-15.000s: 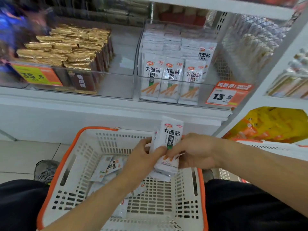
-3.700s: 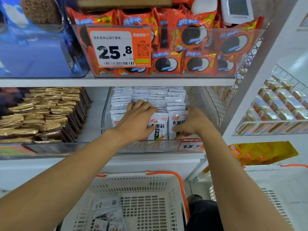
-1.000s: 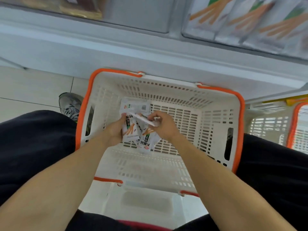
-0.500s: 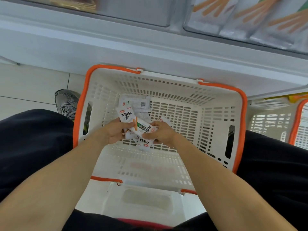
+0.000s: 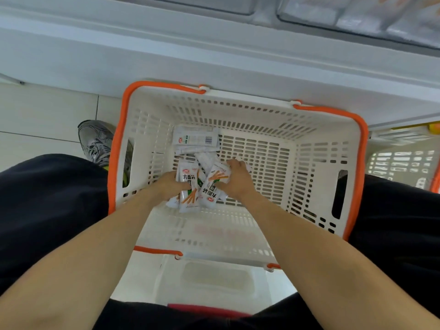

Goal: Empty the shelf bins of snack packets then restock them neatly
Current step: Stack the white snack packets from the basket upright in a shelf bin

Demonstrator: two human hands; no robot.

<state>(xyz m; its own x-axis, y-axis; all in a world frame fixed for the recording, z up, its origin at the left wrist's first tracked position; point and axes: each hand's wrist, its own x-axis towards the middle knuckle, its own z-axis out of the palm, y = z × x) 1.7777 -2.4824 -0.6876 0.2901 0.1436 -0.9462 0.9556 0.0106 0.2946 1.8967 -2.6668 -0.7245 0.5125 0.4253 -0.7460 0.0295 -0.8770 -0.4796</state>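
Both hands gather snack packets in the basket.
The left hand (image 5: 170,184) and right hand (image 5: 238,178) grasp a bunch of snack packets (image 5: 198,186) low inside the white basket (image 5: 309,129).

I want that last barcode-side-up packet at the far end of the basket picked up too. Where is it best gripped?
Probably by its near long edge, coming from above: the barcode packet lies flat on the basket floor, its far edge close to the wall, so a thumb-and-finger grip there has room.

packet (image 5: 188,186) front: "大面筋" | back-up pkt (image 5: 195,140): barcode, txt unreadable
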